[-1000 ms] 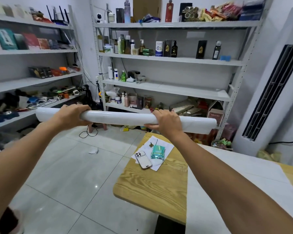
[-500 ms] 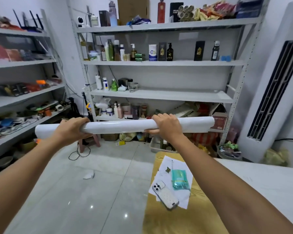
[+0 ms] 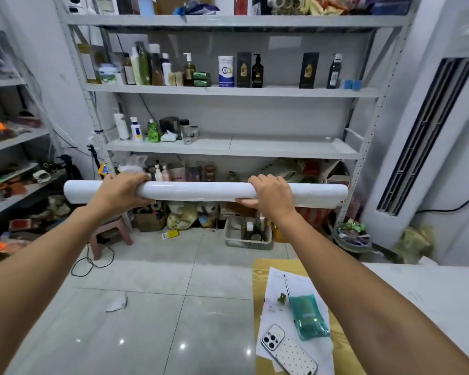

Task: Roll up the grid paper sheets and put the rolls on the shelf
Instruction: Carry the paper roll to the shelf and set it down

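Grey shelf (image 3: pixel 255 148) ahead, middle tier half bare. Roll (image 3: pixel 198 191) held level before it; left hand (image 3: pixel 119 193) and right hand (image 3: pixel 271 197) each wrapped round it. Likely light, crushable, glossy: grip wide, gently.

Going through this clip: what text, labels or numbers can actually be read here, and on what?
"CO", probably, in large logo letters: white and blue canister on the shelf.
Labels on the bottles, black boxes and printed sheet under the phone: too small or blurred.
Roll: no print visible.
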`<state>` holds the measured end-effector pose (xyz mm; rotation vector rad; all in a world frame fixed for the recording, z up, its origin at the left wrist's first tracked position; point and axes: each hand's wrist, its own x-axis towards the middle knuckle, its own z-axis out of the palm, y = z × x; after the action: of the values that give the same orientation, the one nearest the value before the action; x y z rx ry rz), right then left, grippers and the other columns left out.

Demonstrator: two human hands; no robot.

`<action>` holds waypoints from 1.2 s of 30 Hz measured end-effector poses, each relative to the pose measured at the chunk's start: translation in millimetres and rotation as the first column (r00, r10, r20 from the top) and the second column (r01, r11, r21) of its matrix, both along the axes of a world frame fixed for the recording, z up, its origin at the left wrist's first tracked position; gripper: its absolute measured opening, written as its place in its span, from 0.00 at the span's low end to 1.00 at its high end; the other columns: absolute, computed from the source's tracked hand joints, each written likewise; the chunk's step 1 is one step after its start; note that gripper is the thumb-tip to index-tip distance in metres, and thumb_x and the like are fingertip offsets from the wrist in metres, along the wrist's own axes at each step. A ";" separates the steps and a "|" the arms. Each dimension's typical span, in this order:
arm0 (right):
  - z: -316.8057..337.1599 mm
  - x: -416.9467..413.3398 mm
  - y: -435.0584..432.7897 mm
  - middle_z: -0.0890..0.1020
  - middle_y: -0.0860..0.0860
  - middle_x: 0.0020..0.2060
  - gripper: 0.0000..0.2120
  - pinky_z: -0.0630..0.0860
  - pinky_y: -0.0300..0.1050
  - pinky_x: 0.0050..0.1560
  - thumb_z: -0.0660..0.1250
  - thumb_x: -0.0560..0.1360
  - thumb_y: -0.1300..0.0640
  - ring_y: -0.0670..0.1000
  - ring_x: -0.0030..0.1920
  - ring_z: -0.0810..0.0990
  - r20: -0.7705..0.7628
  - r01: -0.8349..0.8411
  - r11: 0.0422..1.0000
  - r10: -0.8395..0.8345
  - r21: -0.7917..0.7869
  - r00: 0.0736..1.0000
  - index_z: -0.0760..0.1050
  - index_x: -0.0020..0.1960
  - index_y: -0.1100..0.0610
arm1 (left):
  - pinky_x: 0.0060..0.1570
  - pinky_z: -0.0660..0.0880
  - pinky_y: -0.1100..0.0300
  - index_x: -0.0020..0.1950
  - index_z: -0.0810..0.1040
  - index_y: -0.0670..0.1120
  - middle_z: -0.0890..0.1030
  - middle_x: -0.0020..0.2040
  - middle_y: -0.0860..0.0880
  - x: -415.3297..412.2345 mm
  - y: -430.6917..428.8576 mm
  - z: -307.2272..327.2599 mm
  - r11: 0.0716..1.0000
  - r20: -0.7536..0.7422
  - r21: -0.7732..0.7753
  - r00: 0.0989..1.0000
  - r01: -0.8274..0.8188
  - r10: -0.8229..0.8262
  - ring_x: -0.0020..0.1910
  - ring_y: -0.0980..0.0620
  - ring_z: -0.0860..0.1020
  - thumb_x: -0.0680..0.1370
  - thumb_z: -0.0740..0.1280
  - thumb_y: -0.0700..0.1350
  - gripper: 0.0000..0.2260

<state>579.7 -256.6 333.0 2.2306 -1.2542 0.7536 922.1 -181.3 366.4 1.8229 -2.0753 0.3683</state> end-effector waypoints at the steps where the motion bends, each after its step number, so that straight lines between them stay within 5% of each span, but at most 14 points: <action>1: -2.0 5.2 -14.3 0.81 0.52 0.36 0.23 0.70 0.46 0.38 0.69 0.66 0.36 0.55 0.37 0.78 -0.008 0.022 1.000 -0.022 0.003 1.000 0.76 0.44 0.55 | 0.42 0.65 0.52 0.49 0.76 0.47 0.78 0.44 0.48 6.7 -21.4 -4.5 1.000 -0.005 0.005 1.000 0.016 -0.016 0.47 0.45 0.76 0.67 0.74 0.49 0.15; 10: -4.6 80.2 -122.4 0.81 0.51 0.42 0.24 0.70 0.47 0.43 0.65 0.68 0.34 0.53 0.42 0.78 -0.020 0.198 0.979 -0.197 0.047 0.980 0.76 0.50 0.54 | 0.41 0.61 0.53 0.50 0.74 0.48 0.77 0.44 0.50 86.0 -180.5 -5.4 0.989 -0.017 0.020 0.989 0.148 -0.148 0.47 0.46 0.74 0.68 0.72 0.52 0.15; 18: -4.1 127.8 -199.7 0.80 0.52 0.45 0.23 0.69 0.47 0.45 0.64 0.70 0.35 0.53 0.45 0.77 0.031 0.300 0.948 -0.305 0.109 0.952 0.75 0.52 0.54 | 0.44 0.68 0.50 0.48 0.73 0.51 0.79 0.43 0.49 133.7 -307.7 7.0 0.959 0.013 0.031 0.959 0.282 -0.282 0.45 0.47 0.75 0.67 0.73 0.53 0.16; 36: 3.5 78.7 -529.5 0.81 0.51 0.44 0.26 0.67 0.46 0.44 0.62 0.70 0.33 0.52 0.44 0.77 0.022 0.407 0.901 -0.415 0.153 0.910 0.75 0.53 0.53 | 0.41 0.59 0.54 0.49 0.72 0.49 0.78 0.47 0.49 74.1 -668.8 14.8 0.938 0.074 0.004 0.936 0.345 -0.345 0.47 0.47 0.73 0.69 0.71 0.54 0.15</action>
<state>658.4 -786.2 336.5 1.9556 -1.7830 0.5740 996.2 -850.1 381.3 1.4165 -2.3834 0.3529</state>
